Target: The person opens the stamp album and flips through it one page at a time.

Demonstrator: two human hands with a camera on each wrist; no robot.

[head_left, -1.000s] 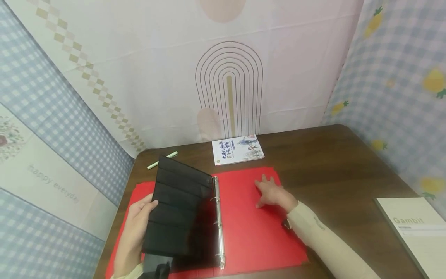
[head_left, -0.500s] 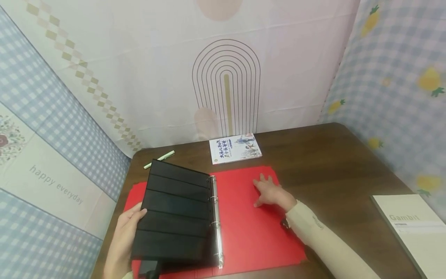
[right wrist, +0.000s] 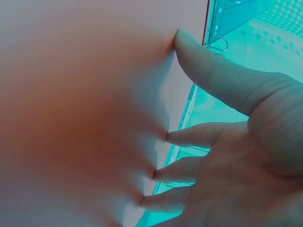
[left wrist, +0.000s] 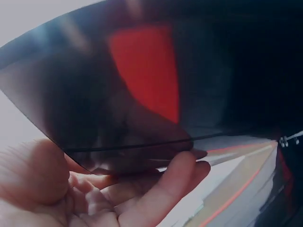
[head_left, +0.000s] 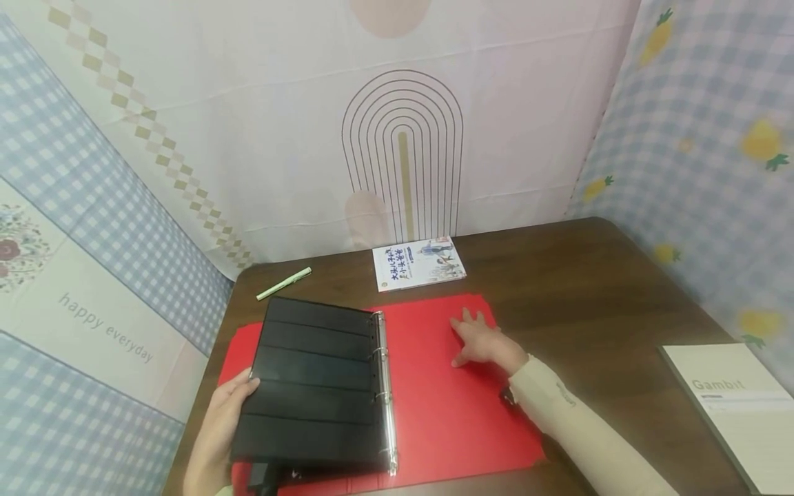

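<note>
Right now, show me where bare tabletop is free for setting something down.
Free: dark wooden table between the red ring binder and the white Gambit booklet, and right of the small illustrated book. Crowded: the left, with black sleeve pages and green pen.

Both hands are bare, with no rings or gloves to be seen. The right hand comes out of a long cream sleeve of soft, plain cloth that ends in a snug cuff at the wrist. A small dark piece, perhaps a strap or clip, shows at the near edge of that cuff; too small to tell more. The left hand has short, unpainted nails, and a sliver of pale cuff shows at its wrist by the frame's bottom edge.
</note>
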